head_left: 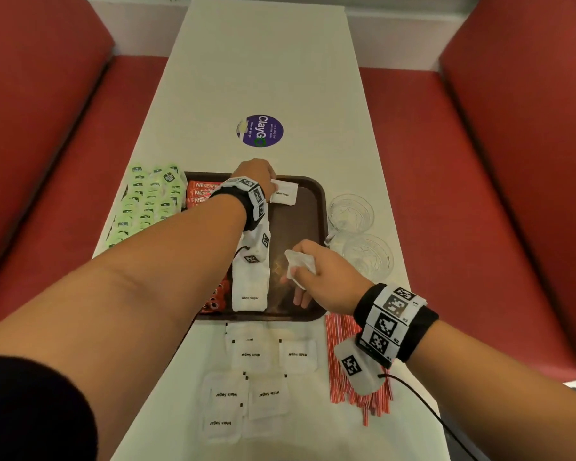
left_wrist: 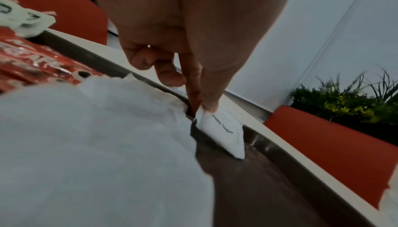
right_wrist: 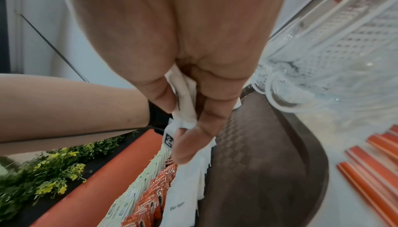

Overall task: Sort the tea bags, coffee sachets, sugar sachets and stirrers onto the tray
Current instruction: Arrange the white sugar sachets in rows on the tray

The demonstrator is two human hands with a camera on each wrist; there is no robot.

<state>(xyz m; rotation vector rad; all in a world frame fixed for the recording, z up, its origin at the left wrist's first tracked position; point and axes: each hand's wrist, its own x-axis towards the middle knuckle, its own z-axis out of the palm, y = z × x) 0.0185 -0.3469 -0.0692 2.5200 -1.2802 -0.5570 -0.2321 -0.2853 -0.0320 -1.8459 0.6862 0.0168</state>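
Left hand (head_left: 255, 174) outstretched pinching sugar sachet (head_left: 284, 192) — right hand (head_left: 316, 271) clutching another.

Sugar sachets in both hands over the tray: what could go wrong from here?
1. The left hand pinches its sugar sachet only by a corner at the tray's far rim; released there, it may lie askew from the sugar row.
2. The right hand works close to two glass cups; a wide swing might knock them.
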